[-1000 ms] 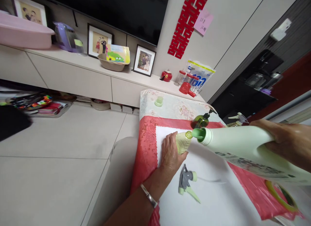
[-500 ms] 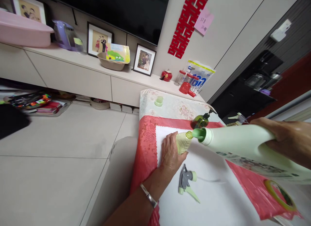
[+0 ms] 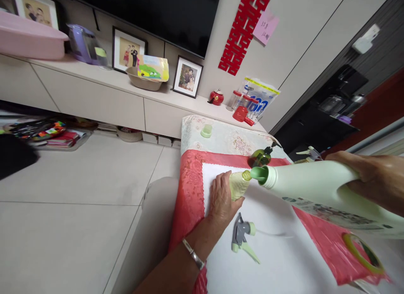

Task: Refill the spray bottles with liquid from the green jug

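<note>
My left hand (image 3: pixel 223 196) is wrapped around a small pale yellow-green bottle (image 3: pixel 239 185) with its neck uncapped. Gripped by its handle in my right hand (image 3: pixel 375 176) is a large light green jug (image 3: pixel 312 174), tipped nearly on its side. The jug's green spout (image 3: pixel 259 174) meets the mouth of the small bottle; whether liquid flows is too small to tell. Below them a grey and green spray trigger head (image 3: pixel 242 235) with a thin clear tube lies on the white cloth (image 3: pixel 268 268). A green cap (image 3: pixel 206 131) sits at the table's far end.
Behind the spout stands a green pump bottle (image 3: pixel 260 157). A roll of tape (image 3: pixel 362 254) lies on the red cloth (image 3: pixel 189 188) at right. Another spray bottle (image 3: pixel 311 154) is partly hidden behind the jug. A long cabinet (image 3: pixel 104 94) with frames and jars runs along the wall.
Both hands, the jug and the small bottle hold nearly the same position; the jug's spout has shifted only very slightly to the right.
</note>
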Demonstrator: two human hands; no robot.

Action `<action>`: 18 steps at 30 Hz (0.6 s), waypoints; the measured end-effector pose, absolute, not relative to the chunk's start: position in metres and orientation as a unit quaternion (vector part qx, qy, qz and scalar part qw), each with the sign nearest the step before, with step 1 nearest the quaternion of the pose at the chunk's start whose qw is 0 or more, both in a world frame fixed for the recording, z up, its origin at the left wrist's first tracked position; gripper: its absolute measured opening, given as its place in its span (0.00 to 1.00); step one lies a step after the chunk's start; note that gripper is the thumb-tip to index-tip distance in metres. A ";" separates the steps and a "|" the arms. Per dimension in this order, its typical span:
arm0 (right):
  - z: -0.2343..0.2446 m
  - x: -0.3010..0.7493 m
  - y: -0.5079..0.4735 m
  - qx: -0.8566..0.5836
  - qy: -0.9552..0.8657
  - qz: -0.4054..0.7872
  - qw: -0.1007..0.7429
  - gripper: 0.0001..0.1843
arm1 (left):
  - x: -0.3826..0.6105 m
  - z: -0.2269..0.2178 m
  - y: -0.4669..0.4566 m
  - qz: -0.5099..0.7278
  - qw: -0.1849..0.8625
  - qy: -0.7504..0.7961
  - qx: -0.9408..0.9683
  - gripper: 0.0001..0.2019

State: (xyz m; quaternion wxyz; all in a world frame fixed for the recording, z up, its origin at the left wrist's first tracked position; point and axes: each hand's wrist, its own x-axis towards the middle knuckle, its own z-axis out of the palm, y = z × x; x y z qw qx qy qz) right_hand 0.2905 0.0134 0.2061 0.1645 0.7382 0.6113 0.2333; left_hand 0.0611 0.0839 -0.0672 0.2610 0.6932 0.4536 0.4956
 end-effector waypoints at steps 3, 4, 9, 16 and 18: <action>0.207 0.290 0.014 0.738 0.610 0.237 0.168 0.26 | 0.061 -0.067 0.084 0.496 0.262 0.455 0.692 0.44; 0.207 0.291 0.014 0.736 0.612 0.236 0.168 0.26 | 0.061 -0.067 0.084 0.496 0.262 0.455 0.692 0.44; 0.206 0.301 0.015 0.731 0.613 0.249 0.170 0.25 | 0.061 -0.066 0.082 0.498 0.262 0.456 0.690 0.43; 0.210 0.291 0.015 0.733 0.615 0.239 0.168 0.25 | 0.061 -0.066 0.082 0.500 0.266 0.456 0.687 0.44; 0.211 0.284 0.016 0.735 0.614 0.230 0.174 0.24 | 0.061 -0.066 0.082 0.501 0.268 0.455 0.686 0.44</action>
